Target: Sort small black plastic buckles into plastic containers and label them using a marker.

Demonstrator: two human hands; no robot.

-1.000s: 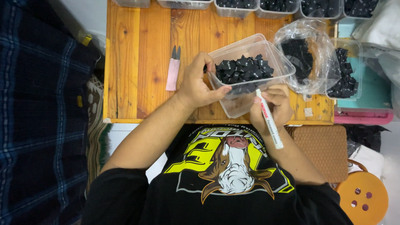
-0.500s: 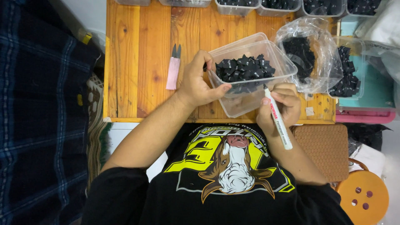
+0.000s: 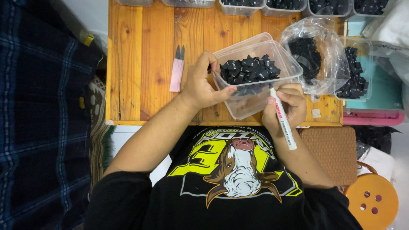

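Note:
My left hand (image 3: 203, 83) grips the near-left rim of a clear plastic container (image 3: 284, 57) that is tilted toward me and filled with small black fabric pieces (image 3: 248, 69). My right hand (image 3: 286, 106) holds a white marker pen (image 3: 283, 119), its tip touching the container's near wall. Both hands rest over the front part of a wooden table (image 3: 140, 55).
A pink-handled thread snip (image 3: 177, 70) lies left of my left hand. A clear plastic bag (image 3: 315, 55) of black pieces sits right of the container, with more black pieces (image 3: 354, 74) on a teal tray. Several clear tubs (image 3: 243, 5) line the far edge. An orange stool (image 3: 371, 200) stands lower right.
The container has tilted and shifted slightly left and toward me in my left hand. My right hand has brought the marker's tip up against the container's near wall.

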